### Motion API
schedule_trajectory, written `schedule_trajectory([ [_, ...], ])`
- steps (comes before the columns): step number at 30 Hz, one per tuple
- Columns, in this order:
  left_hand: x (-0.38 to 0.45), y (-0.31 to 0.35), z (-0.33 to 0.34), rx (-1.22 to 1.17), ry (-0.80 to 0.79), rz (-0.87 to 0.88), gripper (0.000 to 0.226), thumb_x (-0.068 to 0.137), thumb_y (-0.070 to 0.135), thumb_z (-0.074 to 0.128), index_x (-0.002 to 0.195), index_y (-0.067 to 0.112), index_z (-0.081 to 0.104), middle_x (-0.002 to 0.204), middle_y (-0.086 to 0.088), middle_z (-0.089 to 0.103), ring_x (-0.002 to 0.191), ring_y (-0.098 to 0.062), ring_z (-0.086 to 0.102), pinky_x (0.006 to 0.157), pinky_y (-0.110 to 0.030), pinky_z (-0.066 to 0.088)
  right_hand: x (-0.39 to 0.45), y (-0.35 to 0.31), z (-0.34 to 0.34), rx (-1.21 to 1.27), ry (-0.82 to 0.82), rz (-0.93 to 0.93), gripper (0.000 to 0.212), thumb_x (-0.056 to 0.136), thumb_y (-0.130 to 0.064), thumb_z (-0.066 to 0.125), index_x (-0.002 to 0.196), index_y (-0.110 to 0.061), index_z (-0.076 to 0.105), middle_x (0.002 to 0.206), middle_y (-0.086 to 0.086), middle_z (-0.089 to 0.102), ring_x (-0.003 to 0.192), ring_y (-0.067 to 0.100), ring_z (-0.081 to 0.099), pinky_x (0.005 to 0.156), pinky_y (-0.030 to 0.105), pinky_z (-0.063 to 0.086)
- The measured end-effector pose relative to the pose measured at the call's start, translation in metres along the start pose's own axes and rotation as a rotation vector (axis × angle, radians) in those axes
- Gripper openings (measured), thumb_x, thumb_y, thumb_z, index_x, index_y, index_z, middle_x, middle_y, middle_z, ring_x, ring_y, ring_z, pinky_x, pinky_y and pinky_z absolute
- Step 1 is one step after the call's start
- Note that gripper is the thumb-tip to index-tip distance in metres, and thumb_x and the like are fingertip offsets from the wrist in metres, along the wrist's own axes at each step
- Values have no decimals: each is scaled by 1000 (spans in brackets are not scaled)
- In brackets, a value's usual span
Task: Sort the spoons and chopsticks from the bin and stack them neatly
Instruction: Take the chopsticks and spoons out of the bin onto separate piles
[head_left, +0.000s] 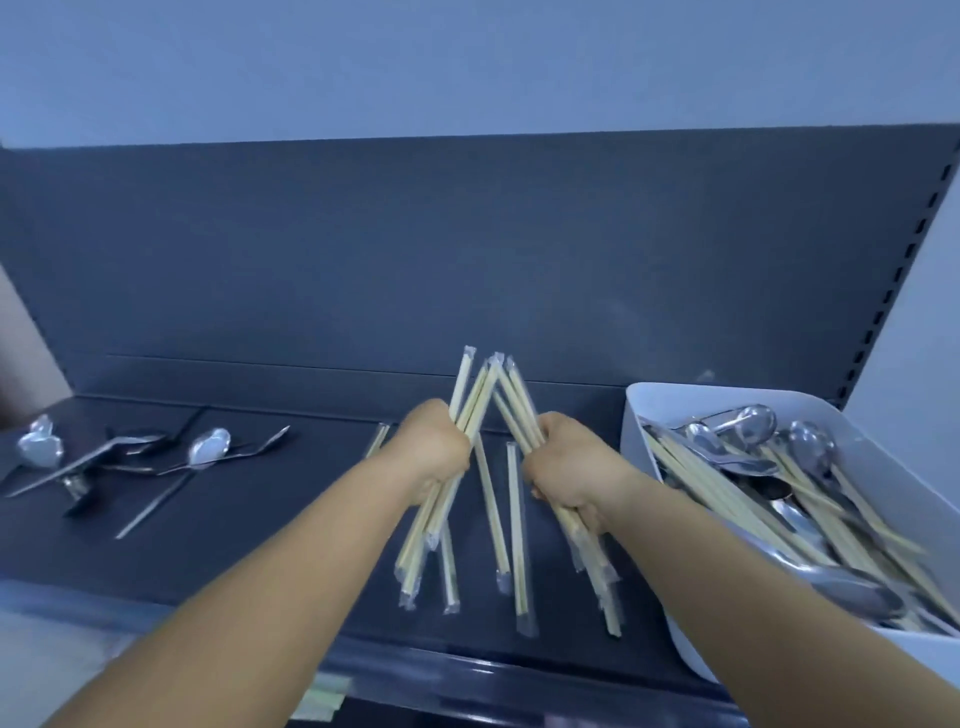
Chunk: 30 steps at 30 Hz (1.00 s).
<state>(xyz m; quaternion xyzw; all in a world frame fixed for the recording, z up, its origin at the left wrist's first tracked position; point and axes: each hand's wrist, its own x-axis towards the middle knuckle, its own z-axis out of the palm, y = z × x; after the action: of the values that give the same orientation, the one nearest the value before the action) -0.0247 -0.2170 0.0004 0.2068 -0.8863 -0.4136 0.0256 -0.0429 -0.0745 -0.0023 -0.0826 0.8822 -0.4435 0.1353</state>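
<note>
Left hand (435, 451): fingers curled fully round a bundle of wrapped chopsticks (451, 483), gripped near mid-length. The bundle leans to the right, its upper ends above the fist and its lower ends reaching toward the front edge of the shelf (218, 535).

Right hand (566, 470): fingers curled fully round a second bundle of wrapped chopsticks (589, 551), also gripped near mid-length. This bundle leans to the left. The upper ends of the two bundles meet or cross above and between the fists; whether they touch cannot be told. Both hands are raised over the middle of the shelf.

Loose wrapped chopsticks (515, 525): several single pieces in clear sleeves lie on the shelf surface between and below the two hands, running roughly front to back, their near ends close to the front edge. One more piece (378, 439) shows just left of the left hand.

Bin (636, 415): white, standing at the right end of the shelf, its near corner overhanging the front edge. It holds mixed metal spoons (810, 447) and chopsticks (857, 525), tangled together.

Sorted spoons (208, 447): a loose, unaligned group of metal and dark-handled pieces lies at the left end of the shelf, well apart from the hands. One appears wrapped in clear film (39, 444).
</note>
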Motion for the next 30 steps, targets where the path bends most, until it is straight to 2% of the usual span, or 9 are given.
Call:
schedule_trajectory([
  [2,9,-17,1,34,7,-9,26,84,1,53,109,7,49,105,-12,57,92,-27,60,76,-35,54,9,1,17,-68,2,52,38,85,-1,41,121,-11,43,100,13,51,70,23,50,48,23,37],
  [4,16,-30,3,98,-10,-6,35,86,8,60,118,8,44,111,-8,53,94,-25,56,69,-29,47,16,2,29,-125,23,125,46,86,-3,45,131,-10,36,124,14,43,82,26,53,58,29,45],
  [6,22,-41,7,146,-48,9,51,85,12,64,129,9,38,126,-12,48,107,-29,54,79,-31,45,18,4,35,-220,52,168,49,88,-4,47,133,-9,32,136,14,30,89,27,52,69,30,47],
  [12,21,-52,12,368,-127,156,76,93,20,55,151,16,7,156,-9,19,137,-27,33,103,-30,34,13,12,28,-328,41,112,53,91,-19,51,138,-10,29,145,9,20,123,28,41,89,30,39],
  [16,7,-36,18,445,-99,329,72,96,30,48,151,17,4,157,-5,16,142,-23,21,109,-32,26,-1,13,14,-359,57,-2,56,92,-26,50,142,-12,27,151,2,18,136,24,26,101,32,32],
  [19,-6,-13,26,449,-68,461,72,97,35,45,152,20,1,155,0,17,141,-20,19,109,-32,24,-14,15,-8,-393,128,-112,49,92,-28,50,137,-18,32,153,3,21,139,22,23,109,32,27],
  [21,-17,5,34,439,-52,549,72,97,38,45,151,21,0,154,2,18,140,-20,20,107,-33,25,-22,20,-27,-420,179,-153,57,93,-28,50,144,-15,27,153,3,23,140,20,22,110,29,22],
  [27,-44,57,76,420,-108,714,73,94,40,48,150,25,4,150,1,25,136,-21,26,103,-34,31,-38,51,-87,-409,238,-121,63,92,-27,51,148,-19,24,154,-1,23,140,20,24,113,34,23],
  [30,-52,78,101,469,-169,735,71,94,39,50,149,26,6,147,-2,30,134,-24,29,102,-39,34,-42,74,-117,-415,219,-89,54,90,-22,51,141,-19,36,145,0,37,133,17,34,110,32,28],
])
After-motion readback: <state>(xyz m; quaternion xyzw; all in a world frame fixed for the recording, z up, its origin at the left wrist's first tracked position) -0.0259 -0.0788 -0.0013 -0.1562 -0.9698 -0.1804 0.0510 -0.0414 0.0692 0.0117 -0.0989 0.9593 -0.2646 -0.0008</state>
